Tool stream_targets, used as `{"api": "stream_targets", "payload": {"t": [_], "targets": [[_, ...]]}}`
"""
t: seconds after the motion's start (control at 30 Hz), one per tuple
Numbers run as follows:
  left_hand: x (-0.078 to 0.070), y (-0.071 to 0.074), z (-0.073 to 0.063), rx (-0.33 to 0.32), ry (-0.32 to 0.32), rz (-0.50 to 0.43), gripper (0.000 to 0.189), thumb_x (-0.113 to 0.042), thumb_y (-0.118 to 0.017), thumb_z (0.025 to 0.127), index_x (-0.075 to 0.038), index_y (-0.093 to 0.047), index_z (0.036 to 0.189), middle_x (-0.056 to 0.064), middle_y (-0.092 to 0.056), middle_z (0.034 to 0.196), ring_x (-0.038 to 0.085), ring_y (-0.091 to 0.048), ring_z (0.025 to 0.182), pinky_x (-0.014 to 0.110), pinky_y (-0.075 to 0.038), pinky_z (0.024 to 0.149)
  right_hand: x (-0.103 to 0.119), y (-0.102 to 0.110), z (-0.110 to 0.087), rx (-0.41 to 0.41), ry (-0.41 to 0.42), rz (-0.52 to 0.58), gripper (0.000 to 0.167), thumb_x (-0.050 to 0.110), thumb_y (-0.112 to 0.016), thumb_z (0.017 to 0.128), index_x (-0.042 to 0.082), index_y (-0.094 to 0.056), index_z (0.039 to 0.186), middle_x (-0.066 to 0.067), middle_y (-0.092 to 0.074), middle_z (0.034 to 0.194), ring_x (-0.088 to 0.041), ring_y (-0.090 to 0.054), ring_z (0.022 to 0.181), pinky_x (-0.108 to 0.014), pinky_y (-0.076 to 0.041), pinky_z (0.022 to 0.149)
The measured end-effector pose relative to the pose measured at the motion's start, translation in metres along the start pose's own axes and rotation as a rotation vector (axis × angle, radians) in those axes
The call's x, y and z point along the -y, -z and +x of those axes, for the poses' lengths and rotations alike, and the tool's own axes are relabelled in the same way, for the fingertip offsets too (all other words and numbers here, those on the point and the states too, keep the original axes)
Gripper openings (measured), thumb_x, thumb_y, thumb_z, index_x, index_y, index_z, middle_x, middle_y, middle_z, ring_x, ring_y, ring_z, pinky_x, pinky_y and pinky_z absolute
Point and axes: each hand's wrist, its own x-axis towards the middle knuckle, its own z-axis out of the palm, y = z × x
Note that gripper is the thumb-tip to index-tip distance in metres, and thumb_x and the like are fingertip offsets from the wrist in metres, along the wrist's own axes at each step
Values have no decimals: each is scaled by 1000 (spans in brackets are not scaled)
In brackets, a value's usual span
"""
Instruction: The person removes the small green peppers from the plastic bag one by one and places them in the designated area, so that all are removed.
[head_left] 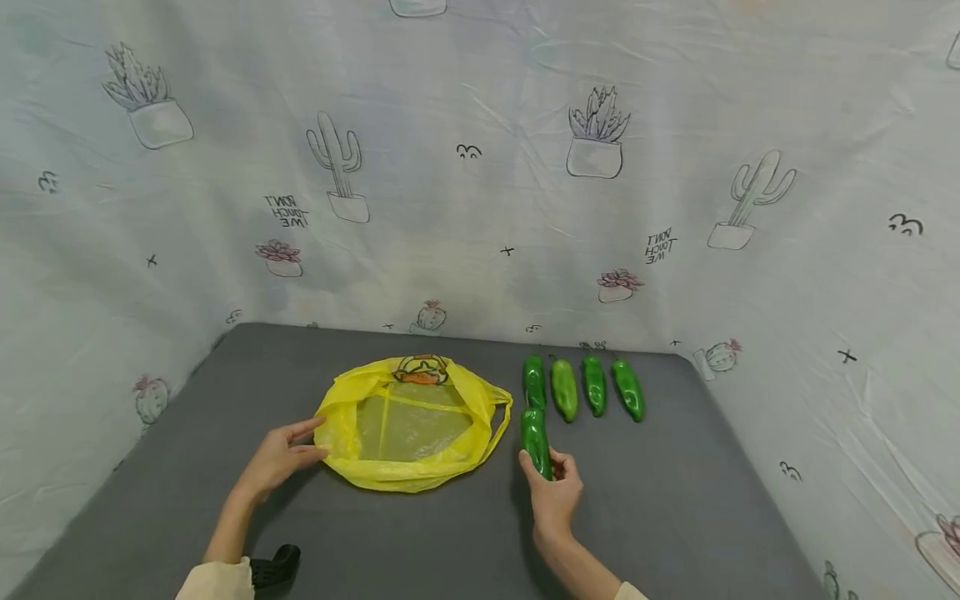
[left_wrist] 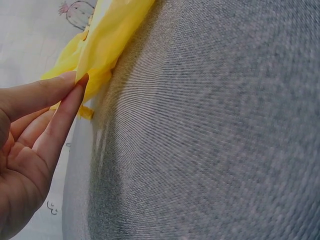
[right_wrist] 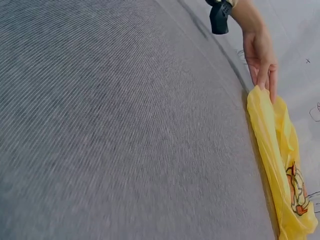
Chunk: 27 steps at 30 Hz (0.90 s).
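A yellow plastic bag [head_left: 405,475] lies on the grey table with its mouth spread wide. At its left edge, my left hand [head_left: 273,458] pinches the rim between thumb and fingertip, as the left wrist view shows closely at the bag [left_wrist: 107,42]. Right of the bag, my right hand [head_left: 557,497] grips a dark green pepper [head_left: 534,433] by its near end, thumb on the left and fingers on the right. The held pepper's far end overlaps another green pepper [head_left: 534,379] in the head view. The right wrist view shows neither my right hand nor its pepper.
Beside that pepper, a lighter green pepper [head_left: 564,389] and two darker ones, a middle pepper [head_left: 594,385] and an outer pepper [head_left: 628,389], form a row near the back edge. A patterned cloth [head_left: 480,208] hangs behind the table [head_left: 420,550] and along its sides.
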Motion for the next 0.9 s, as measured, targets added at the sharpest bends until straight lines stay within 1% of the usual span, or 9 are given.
{"api": "stream_targets", "payload": {"t": [0.07, 0.2, 0.33, 0.47, 0.63, 0.8, 0.9], "targets": [[0, 1, 0, -6, 8, 20, 64, -9, -68, 89, 12, -37, 141, 39, -28, 144, 46, -56, 111, 38, -55, 81, 0, 3, 3, 1, -23, -9, 36, 7, -82, 74, -5, -63, 101, -15, -61, 92, -14, -53, 75, -18, -47, 61], [2, 1, -1, -8, 19, 31, 65, -10, -68, 89, 11, -37, 142, 39, -28, 144, 46, -56, 112, 39, -55, 81, -4, 9, 9, 8, -57, -33, 36, 6, -82, 73, -6, -62, 101, -15, -60, 92, -16, -54, 76, -17, -47, 61], [3, 0, 0, -7, 23, 36, 66, -11, -69, 89, 10, -37, 142, 39, -28, 144, 45, -57, 112, 39, -55, 81, -10, 14, 12, 25, -72, -93, 38, 7, -82, 73, -7, -62, 102, -15, -59, 92, -20, -55, 79, -19, -47, 61], [2, -1, 2, -3, 23, 36, 66, -12, -69, 89, 10, -37, 142, 38, -28, 144, 45, -57, 112, 39, -55, 82, -13, 17, 16, 38, -53, -184, 39, 9, -83, 73, -8, -63, 102, -15, -59, 90, -27, -56, 82, -26, -47, 66], [2, 0, 3, -3, 17, 36, 64, -11, -69, 89, 10, -38, 142, 37, -29, 144, 45, -57, 112, 40, -55, 82, -13, 17, 22, 44, -28, -281, 40, 10, -84, 71, -8, -64, 102, -15, -59, 88, -29, -57, 82, -38, -49, 71], [2, -1, 4, -2, 14, 27, 64, -9, -68, 89, 11, -38, 141, 38, -28, 144, 44, -57, 111, 39, -55, 82, -14, 15, 24, 71, -16, -349, 41, 11, -83, 72, -9, -62, 100, -18, -59, 89, -29, -57, 80, -43, -51, 71], [3, -1, 4, 0, 14, 25, 64, -8, -68, 88, 12, -37, 141, 38, -28, 144, 44, -58, 111, 39, -55, 82, -15, 14, 23, 82, 2, -400, 40, 11, -82, 72, -9, -61, 100, -19, -59, 90, -31, -56, 82, -45, -49, 74]]}}
